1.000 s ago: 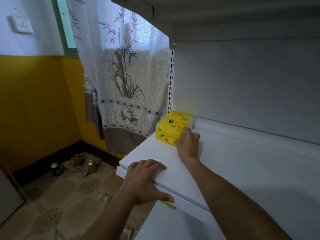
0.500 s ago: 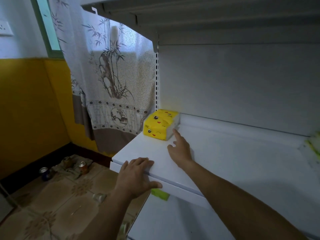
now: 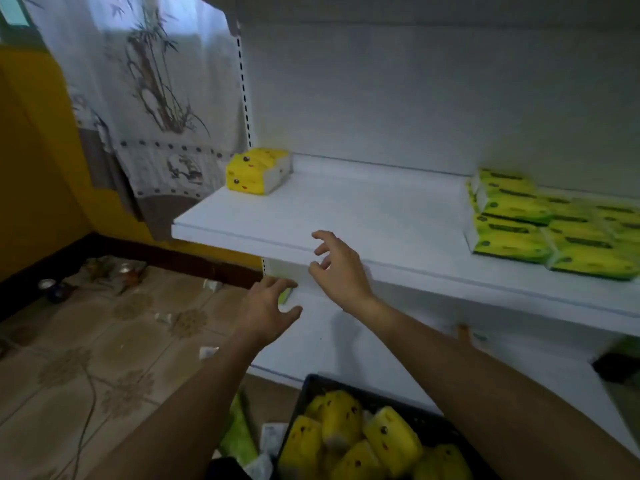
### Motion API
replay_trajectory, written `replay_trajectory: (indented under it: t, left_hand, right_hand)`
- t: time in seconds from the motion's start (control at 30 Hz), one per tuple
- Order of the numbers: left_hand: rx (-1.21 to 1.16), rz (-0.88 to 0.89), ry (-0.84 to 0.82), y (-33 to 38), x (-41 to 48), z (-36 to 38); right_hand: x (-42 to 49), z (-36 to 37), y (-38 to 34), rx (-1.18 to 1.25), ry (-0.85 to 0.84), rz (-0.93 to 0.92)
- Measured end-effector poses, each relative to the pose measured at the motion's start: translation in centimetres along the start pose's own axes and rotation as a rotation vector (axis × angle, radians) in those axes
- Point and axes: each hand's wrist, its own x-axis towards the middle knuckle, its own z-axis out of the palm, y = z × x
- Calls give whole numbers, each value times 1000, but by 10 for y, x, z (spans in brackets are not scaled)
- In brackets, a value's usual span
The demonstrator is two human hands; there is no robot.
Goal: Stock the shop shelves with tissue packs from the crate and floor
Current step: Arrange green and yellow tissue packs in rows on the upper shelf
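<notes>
Left hand [image 3: 268,306] and right hand [image 3: 341,268] stretched forward, both empty.
The left is lower, back of the hand up, fingers loosely spread; the right reaches higher and farther, fingers relaxed and apart.

Two bare hands show, the left hand [image 3: 266,308] and the right hand [image 3: 341,268], each on a bare wrist. Behind each hand a forearm runs back uncovered as far as the bottom edge of the view: the left forearm [image 3: 194,393] and the right forearm [image 3: 467,368], both smooth and evenly rounded, widening away from the hands. The fingers [image 3: 327,237] are plain; their nails are too blurred to make out. Below the left forearm, well behind the left hand, lies a dark patch [image 3: 225,469]; whether it is clothing cannot be told
</notes>
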Motion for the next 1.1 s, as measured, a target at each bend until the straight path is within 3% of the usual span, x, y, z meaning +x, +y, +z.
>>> replay_trajectory:
  t: [0.13, 0.33, 0.63, 0.9, 1.1]
  left_hand:
    - [-77, -42, -145, 12, -46, 59]
    - [-142, -134, -354, 25, -96, 155]
    - [-81, -195, -658, 43, -108, 275]
    - [-4, -217, -755, 29, -79, 340]
    - [50, -235, -886, 17, -59, 365]
  right_hand:
    - [-72, -11, 63, -3, -35, 132]
    - [-159, -6, 174, 43, -59, 506]
    - [-229, 8, 286, 125, -83, 935]
    - [-262, 38, 331, 342, -226, 1116]
    - [-251, 44, 353, 422, -284, 1147]
